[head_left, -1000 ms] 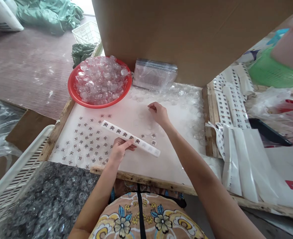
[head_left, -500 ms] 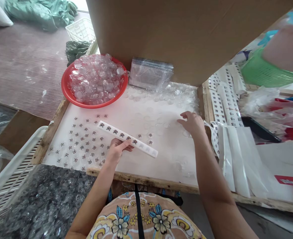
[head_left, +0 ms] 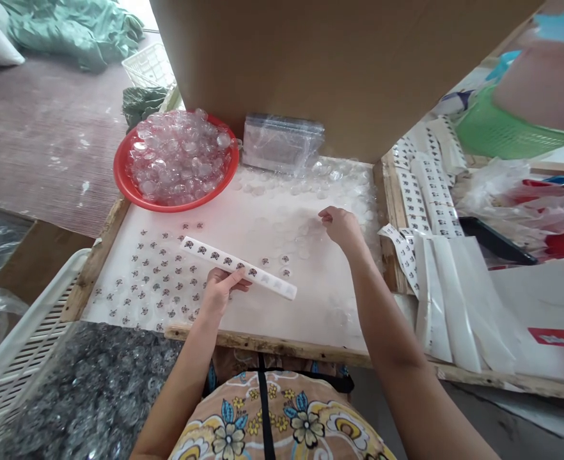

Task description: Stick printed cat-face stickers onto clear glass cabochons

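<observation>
My left hand [head_left: 223,291] is closed around a white sticker strip [head_left: 215,256], fingers beneath and thumb on top. Dark animal-face stickers run along the strip; its right end is pale. My right hand [head_left: 342,227] hovers over the right half of the white board [head_left: 258,319], fingers curled together. Whatever its fingertips hold, if anything, is too small to make out. Below and around it lie clear round discs [head_left: 302,231], hard to see against the white. Left of my left hand, rows of clear discs bearing stickers [head_left: 164,271] cover the board.
A red basin [head_left: 176,206] heaped with clear domed pieces stands at the back left. Beside it lies a clear zip bag [head_left: 282,144] against a tall cardboard box [head_left: 330,64]. Wooden rails [head_left: 272,347] edge the board. More sticker sheets [head_left: 438,191] lie right; a white crate [head_left: 27,345] stands left.
My right hand has moved left across the board, and its fingers have drawn closer together. A loose sticker strip near the right rail has shifted. My left hand keeps its strip.
</observation>
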A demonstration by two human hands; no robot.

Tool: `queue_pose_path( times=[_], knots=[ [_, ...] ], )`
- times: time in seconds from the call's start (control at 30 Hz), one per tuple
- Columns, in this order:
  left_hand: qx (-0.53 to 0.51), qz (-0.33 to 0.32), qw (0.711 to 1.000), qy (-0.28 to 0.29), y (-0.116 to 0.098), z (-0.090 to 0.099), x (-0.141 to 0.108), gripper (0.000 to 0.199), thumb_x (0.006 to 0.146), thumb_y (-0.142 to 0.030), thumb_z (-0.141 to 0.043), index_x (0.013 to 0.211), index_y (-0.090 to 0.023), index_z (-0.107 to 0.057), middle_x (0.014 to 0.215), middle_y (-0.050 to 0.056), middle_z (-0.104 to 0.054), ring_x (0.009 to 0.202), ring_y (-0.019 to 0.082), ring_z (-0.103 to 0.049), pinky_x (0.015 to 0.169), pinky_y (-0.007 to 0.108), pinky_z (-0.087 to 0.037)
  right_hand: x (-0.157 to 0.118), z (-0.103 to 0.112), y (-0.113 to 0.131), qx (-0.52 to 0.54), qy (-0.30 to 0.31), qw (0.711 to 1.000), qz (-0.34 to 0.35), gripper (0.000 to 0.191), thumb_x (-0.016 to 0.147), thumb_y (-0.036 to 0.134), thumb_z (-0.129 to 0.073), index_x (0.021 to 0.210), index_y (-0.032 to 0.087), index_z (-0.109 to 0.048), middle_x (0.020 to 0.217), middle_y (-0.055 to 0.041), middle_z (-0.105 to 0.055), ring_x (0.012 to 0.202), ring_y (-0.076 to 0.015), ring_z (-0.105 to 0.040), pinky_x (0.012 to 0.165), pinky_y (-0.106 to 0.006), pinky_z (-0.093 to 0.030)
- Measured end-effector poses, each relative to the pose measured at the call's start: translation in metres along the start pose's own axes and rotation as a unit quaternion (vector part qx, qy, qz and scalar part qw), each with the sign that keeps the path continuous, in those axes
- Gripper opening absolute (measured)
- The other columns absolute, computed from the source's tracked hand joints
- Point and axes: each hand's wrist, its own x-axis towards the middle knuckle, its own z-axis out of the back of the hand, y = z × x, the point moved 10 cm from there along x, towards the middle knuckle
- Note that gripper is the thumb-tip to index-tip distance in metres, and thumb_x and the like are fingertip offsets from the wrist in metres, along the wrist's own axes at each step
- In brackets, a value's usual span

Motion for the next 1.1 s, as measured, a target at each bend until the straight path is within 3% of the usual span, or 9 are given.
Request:
queue_pose_path(
  times=[0.23,0.37,0.47,0.57,0.73,0.87,0.97,1.1],
  knots=[
    [0.001,0.001,1.000,0.014,0.000,-0.005,0.002,0.028,0.066,-0.034,-0.082,0.081,-0.011,-0.077,0.069,0.009,-0.075,0.059,0.019,-0.069,0.051,0.024,-0.057,0.000,0.004,-0.029,0.098,0.031,0.993,-0.060,0.025,0.078,0.020,-0.053,0.097,0.019,-0.070,0.083,-0.0053,-0.070,0.071,-0.0175,-0.061,0.065,-0.029,-0.046],
    [0.003,0.002,1.000,0.017,-0.001,-0.005,0.002,0.029,0.066,-0.034,-0.082,0.082,-0.010,-0.077,0.069,0.009,-0.074,0.060,0.020,-0.069,0.052,0.024,-0.057,0.006,0.009,-0.029,0.044,-0.023,0.998,-0.045,0.023,0.079,0.023,-0.055,0.094,0.019,-0.072,0.092,-0.0086,-0.068,0.077,-0.0206,-0.059,0.073,-0.033,-0.045],
    [0.000,0.000,1.000,0.017,-0.002,-0.006,0.002,0.029,0.066,-0.034,-0.083,0.082,-0.011,-0.077,0.070,0.009,-0.075,0.060,0.019,-0.069,0.050,0.024,-0.057,0.009,0.007,-0.004,0.032,-0.074,0.997,0.020,0.026,0.079,0.027,-0.059,0.101,0.018,-0.070,0.102,-0.0129,-0.064,0.092,-0.0269,-0.057,0.083,-0.040,-0.045],
    [0.002,-0.001,1.000,0.013,-0.002,-0.006,0.003,0.030,0.064,-0.034,-0.083,0.082,-0.011,-0.077,0.070,0.009,-0.074,0.059,0.019,-0.069,0.050,0.024,-0.057,0.009,-0.012,0.034,0.034,-0.059,0.992,0.103,0.036,0.079,0.025,-0.062,0.114,0.018,-0.065,0.109,-0.0152,-0.062,0.101,-0.0309,-0.055,0.087,-0.043,-0.045],
    [-0.002,0.002,1.000,-0.002,-0.001,-0.003,0.003,0.034,0.061,-0.036,-0.084,0.082,-0.010,-0.077,0.067,0.009,-0.074,0.056,0.018,-0.068,0.049,0.023,-0.056,0.012,-0.026,0.061,0.024,-0.056,0.991,0.118,0.029,0.086,0.021,-0.048,0.107,0.015,-0.067,0.109,-0.0173,-0.061,0.099,-0.0295,-0.056,0.086,-0.040,-0.045],
    [0.000,0.002,1.000,0.004,0.000,-0.005,0.004,0.035,0.061,-0.035,-0.084,0.083,-0.009,-0.077,0.067,0.009,-0.073,0.056,0.018,-0.068,0.050,0.023,-0.056,0.018,-0.024,0.056,0.088,-0.050,0.991,0.083,0.032,0.090,0.020,-0.039,0.110,0.015,-0.064,0.097,-0.0124,-0.067,0.086,-0.0239,-0.061,0.078,-0.035,-0.046],
    [-0.001,0.002,1.000,0.006,0.000,-0.005,0.004,0.035,0.061,-0.035,-0.084,0.084,-0.009,-0.077,0.067,0.009,-0.074,0.056,0.018,-0.068,0.049,0.023,-0.056,0.022,-0.022,0.050,0.113,-0.043,0.990,0.072,0.027,0.088,0.022,-0.042,0.099,0.017,-0.067,0.089,-0.0089,-0.068,0.080,-0.0210,-0.061,0.076,-0.031,-0.045],
    [-0.009,0.005,1.000,-0.003,-0.001,-0.002,0.002,0.036,0.060,-0.036,-0.085,0.084,-0.010,-0.077,0.068,0.008,-0.074,0.056,0.018,-0.068,0.049,0.023,-0.056,0.015,-0.005,0.026,0.108,-0.098,0.987,0.064,0.026,0.087,0.027,-0.046,0.090,0.017,-0.070,0.097,-0.0112,-0.066,0.078,-0.0195,-0.060,0.080,-0.033,-0.046]
  ],
)
